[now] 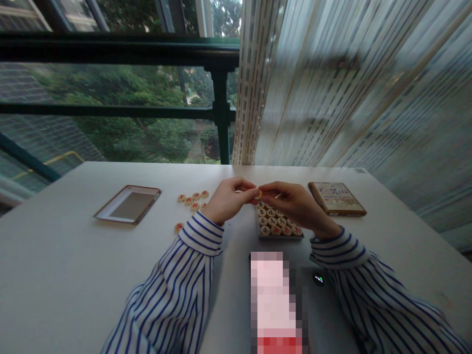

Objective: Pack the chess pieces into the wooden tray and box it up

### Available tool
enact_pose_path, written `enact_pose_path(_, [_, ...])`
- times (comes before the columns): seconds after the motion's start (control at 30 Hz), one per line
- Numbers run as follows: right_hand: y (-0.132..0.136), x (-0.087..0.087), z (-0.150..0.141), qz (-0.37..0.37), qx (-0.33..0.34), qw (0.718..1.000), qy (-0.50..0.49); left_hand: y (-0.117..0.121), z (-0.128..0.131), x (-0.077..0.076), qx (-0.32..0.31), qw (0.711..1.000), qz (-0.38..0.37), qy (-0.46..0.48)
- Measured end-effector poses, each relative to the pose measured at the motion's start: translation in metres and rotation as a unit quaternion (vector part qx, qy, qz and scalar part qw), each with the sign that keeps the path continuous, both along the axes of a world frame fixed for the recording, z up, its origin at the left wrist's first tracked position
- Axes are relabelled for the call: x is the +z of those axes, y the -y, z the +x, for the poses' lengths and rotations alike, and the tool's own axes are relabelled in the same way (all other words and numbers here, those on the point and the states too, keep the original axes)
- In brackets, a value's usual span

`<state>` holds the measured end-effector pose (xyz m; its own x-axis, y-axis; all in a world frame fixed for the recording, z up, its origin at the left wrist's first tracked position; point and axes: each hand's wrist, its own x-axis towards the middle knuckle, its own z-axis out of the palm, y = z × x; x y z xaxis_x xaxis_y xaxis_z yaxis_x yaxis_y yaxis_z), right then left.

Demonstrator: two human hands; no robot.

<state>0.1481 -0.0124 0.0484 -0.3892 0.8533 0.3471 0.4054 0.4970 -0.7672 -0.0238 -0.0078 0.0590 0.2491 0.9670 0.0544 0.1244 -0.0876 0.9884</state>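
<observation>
A round wooden Chinese chess piece (pixel 258 195) is held up between my two hands, above the far left corner of the box of pieces. My left hand (pixel 233 197) pinches it from the left with thumb and fingers. From the other side, my right hand (pixel 295 202) has its fingertips closed on the same piece. Below my right hand sits the box (pixel 282 237), filled with rows of pieces marked in black and red; the hand hides its far right part. Several loose red-marked pieces (pixel 196 195) lie left of my left hand, partly covered by it.
An open-faced shallow lid or tray (pixel 123 205) lies at the left. At the right is a flat printed box or booklet (pixel 337 198). A blurred-out device (pixel 276 295) and a small dark object with a green light (pixel 318 279) lie nearest me on the white table (pixel 66 255).
</observation>
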Motion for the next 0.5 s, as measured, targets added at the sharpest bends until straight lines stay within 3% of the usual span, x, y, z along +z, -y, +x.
enact_pose_path(0.3, [0.0004,0.0006,0.0039,0.064,-0.040,0.994,0.075,-0.0009,0.0022,0.0008,-0.012,0.995,-0.085,0.055])
enact_pose_path(0.5, [-0.0004,0.0023,0.0035,0.128,-0.033,0.982,0.138,-0.0017,0.0033,-0.0015,0.012,0.998,-0.059,0.010])
